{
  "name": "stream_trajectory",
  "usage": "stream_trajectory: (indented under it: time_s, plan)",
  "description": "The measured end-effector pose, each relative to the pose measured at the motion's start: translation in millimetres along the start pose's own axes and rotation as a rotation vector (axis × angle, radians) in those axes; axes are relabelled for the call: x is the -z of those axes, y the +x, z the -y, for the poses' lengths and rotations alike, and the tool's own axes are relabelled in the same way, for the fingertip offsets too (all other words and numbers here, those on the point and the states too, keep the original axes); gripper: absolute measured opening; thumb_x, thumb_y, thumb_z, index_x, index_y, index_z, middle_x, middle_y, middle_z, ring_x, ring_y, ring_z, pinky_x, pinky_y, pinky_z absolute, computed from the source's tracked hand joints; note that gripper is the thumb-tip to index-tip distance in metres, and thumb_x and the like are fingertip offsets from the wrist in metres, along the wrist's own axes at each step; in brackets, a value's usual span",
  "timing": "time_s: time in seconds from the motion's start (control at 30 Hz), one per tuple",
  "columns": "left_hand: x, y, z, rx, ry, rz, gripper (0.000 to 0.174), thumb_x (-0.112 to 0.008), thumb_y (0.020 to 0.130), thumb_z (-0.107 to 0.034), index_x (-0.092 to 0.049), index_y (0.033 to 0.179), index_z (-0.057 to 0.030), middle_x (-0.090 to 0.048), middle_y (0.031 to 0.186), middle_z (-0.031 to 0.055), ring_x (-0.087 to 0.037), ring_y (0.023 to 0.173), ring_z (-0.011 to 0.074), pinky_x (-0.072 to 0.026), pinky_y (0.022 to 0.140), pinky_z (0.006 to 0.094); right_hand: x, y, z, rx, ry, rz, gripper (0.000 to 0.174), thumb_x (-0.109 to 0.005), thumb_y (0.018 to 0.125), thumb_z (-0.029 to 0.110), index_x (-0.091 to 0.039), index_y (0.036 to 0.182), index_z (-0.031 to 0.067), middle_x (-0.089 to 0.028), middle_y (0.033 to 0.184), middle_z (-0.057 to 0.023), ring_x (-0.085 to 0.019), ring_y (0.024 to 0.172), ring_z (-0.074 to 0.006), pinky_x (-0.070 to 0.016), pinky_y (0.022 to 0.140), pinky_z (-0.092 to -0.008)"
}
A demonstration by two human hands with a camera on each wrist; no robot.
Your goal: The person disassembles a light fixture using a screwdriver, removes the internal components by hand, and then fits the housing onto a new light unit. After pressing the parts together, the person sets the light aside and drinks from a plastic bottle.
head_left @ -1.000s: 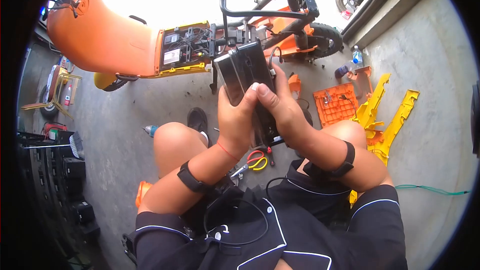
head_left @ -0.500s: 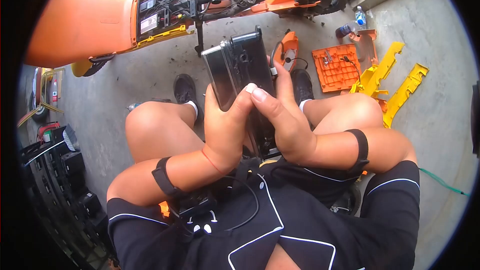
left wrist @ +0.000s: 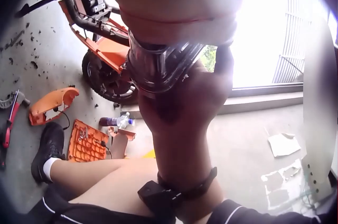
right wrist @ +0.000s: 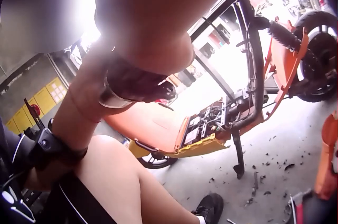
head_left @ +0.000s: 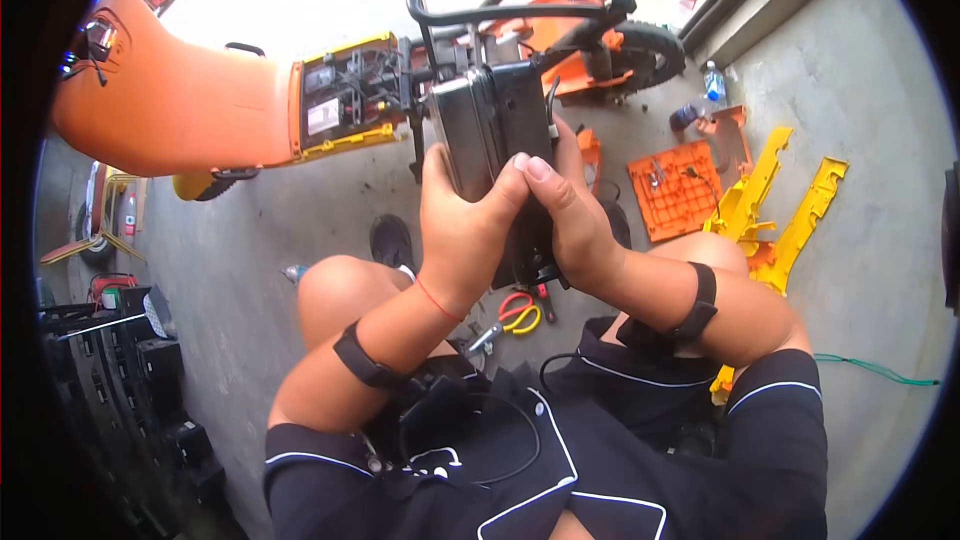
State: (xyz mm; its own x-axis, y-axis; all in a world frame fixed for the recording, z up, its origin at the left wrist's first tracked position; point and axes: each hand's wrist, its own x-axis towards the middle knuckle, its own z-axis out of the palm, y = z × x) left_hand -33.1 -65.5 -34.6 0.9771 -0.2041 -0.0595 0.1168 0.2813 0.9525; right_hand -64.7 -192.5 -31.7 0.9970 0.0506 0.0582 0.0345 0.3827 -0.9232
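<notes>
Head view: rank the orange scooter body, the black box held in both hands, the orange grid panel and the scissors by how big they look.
1. orange scooter body
2. black box, held close to the camera, so its lead over the panel is unsure
3. orange grid panel
4. scissors

No text, brand or number is legible to me in any view. A white label [head_left: 322,116] stands in the open compartment of the orange scooter [head_left: 190,100], at ten o'clock, but its print is too small to read. The black case [head_left: 495,125], at twelve o'clock, shows me no readable marking.
</notes>
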Motion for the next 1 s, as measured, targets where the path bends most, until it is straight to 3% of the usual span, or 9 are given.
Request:
stream_trajectory:
  time_s: [0.07, 0.2, 0.3, 0.4, 0.43, 0.53, 0.63, 0.77, 1.0]
  plan:
    - [-5.0, 1.1, -11.0, -0.013, -0.059, -0.013, 0.047, -0.077, 0.088, -0.018, -0.047, 0.119, 0.0011, -0.064, 0.109, 0.0104, -0.063, 0.098, 0.0146, -0.0525, 0.087, 0.0290, -1.7, 8.2, 4.0, 0.024, 0.095, 0.018, 0.067, -0.049, 0.105, 0.036, -0.017, 0.153, 0.0017, -0.045, 0.138, -0.0148, -0.044, 0.129, -0.0206, -0.0345, 0.110, -0.0326]
    - [-0.3, 1.6, -11.0, -0.113, 0.010, -0.039, 0.050, -0.078, 0.086, -0.017, -0.046, 0.121, 0.0003, -0.063, 0.110, 0.0098, -0.063, 0.098, 0.0150, -0.0525, 0.086, 0.0291, 3.3, 13.0, 17.6, 0.007, -0.177, 0.085, 0.071, -0.051, 0.103, 0.044, -0.023, 0.152, 0.0016, -0.043, 0.139, -0.0165, -0.045, 0.128, -0.0231, -0.0360, 0.109, -0.0362]
    - [-0.8, -0.8, -5.0, -0.318, 0.165, -0.090, 0.060, -0.082, 0.081, -0.014, -0.043, 0.125, -0.0022, -0.060, 0.112, 0.0098, -0.062, 0.100, 0.0172, -0.0518, 0.086, 0.0313, 11.6, 14.0, 12.2, 0.240, -0.518, -0.148, 0.094, -0.069, 0.090, 0.053, -0.023, 0.151, -0.0025, -0.044, 0.137, -0.0201, -0.048, 0.125, -0.0300, -0.0366, 0.109, -0.0413]
    - [3.0, 1.7, 16.3, -0.579, 0.449, -0.168, 0.066, -0.084, 0.080, -0.016, -0.041, 0.128, -0.0014, -0.058, 0.114, 0.0129, -0.061, 0.102, 0.0208, -0.0515, 0.086, 0.0345, 7.8, 11.4, 23.8, 0.442, -0.704, -0.097, 0.100, -0.072, 0.087, 0.054, -0.022, 0.153, -0.0024, -0.039, 0.147, -0.0178, -0.041, 0.135, -0.0293, -0.0304, 0.115, -0.0439]
    - [3.6, 5.8, 26.1, -0.563, 0.391, -0.112, 0.071, -0.085, 0.079, -0.017, -0.038, 0.130, -0.0003, -0.056, 0.115, 0.0155, -0.060, 0.102, 0.0255, -0.0508, 0.085, 0.0375, 0.3, 10.5, 31.0, 0.376, -0.668, -0.067, 0.113, -0.080, 0.079, 0.056, -0.018, 0.153, -0.0022, -0.037, 0.147, -0.0194, -0.041, 0.135, -0.0298, -0.0280, 0.116, -0.0455]
    - [5.0, -2.9, 33.4, -0.730, 0.697, -0.191, 0.080, -0.085, 0.075, -0.011, -0.033, 0.134, 0.0006, -0.052, 0.116, 0.0207, -0.059, 0.101, 0.0333, -0.0493, 0.088, 0.0441, -25.0, 9.4, 25.2, 0.340, -0.268, -0.128, 0.108, -0.090, 0.074, 0.037, -0.020, 0.148, -0.0001, -0.043, 0.137, -0.0199, -0.046, 0.131, -0.0251, -0.0381, 0.110, -0.0424]
    - [11.8, 3.0, 48.8, -0.843, 0.772, -0.200, 0.091, -0.087, 0.071, -0.012, -0.028, 0.139, 0.0005, -0.044, 0.125, 0.0239, -0.053, 0.113, 0.0362, -0.0452, 0.096, 0.0478, -7.0, 23.0, 23.7, 0.400, -0.357, -0.067, 0.099, -0.093, 0.071, 0.024, -0.027, 0.142, 0.0018, -0.046, 0.132, -0.0160, -0.050, 0.126, -0.0242, -0.0445, 0.105, -0.0387]
    - [4.2, -7.7, 14.3, -0.776, 0.631, -0.012, 0.107, -0.089, 0.065, -0.016, -0.022, 0.147, -0.0017, -0.031, 0.139, 0.0213, -0.040, 0.129, 0.0352, -0.0375, 0.108, 0.0469, 8.4, 32.7, 46.3, 0.395, -0.253, 0.125, 0.100, -0.095, 0.068, 0.019, -0.029, 0.142, 0.0043, -0.048, 0.133, -0.0134, -0.052, 0.124, -0.0240, -0.0466, 0.104, -0.0386]
    - [26.1, -1.0, -42.1, -0.643, 0.557, 0.182, 0.121, -0.092, 0.063, -0.023, -0.015, 0.155, -0.0052, -0.033, 0.150, 0.0163, -0.034, 0.142, 0.0278, -0.0333, 0.112, 0.0463, 17.3, 27.5, 49.0, 0.333, -0.207, 0.280, 0.101, -0.096, 0.066, 0.029, -0.032, 0.141, 0.0078, -0.048, 0.137, -0.0118, -0.049, 0.130, -0.0223, -0.0401, 0.109, -0.0398]
